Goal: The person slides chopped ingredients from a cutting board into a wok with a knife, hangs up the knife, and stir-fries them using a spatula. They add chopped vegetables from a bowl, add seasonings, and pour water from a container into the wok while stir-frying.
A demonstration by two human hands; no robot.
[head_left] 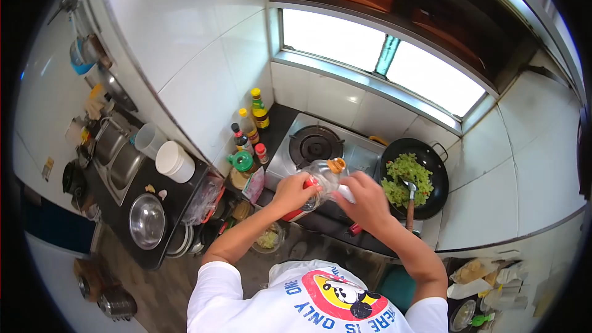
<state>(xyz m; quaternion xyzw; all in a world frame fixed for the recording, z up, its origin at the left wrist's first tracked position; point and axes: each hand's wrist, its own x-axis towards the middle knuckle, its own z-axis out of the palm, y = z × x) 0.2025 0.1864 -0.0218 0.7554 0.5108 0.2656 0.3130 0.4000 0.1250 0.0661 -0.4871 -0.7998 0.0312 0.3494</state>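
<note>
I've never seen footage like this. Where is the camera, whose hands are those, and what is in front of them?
There is no robot here. This single picture comes from a camera worn on a person's head, looking down past their white shirt. The two bare hands are theirs. The left hand grips a clear bottle with a red label; the right hand, beside it, holds something white, too unclear to name. On the steel stove sits a black wok holding chopped green food and a wooden-handled utensil.

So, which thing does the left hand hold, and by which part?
The left hand holds a clear bottle with a red label, around its body.
</note>
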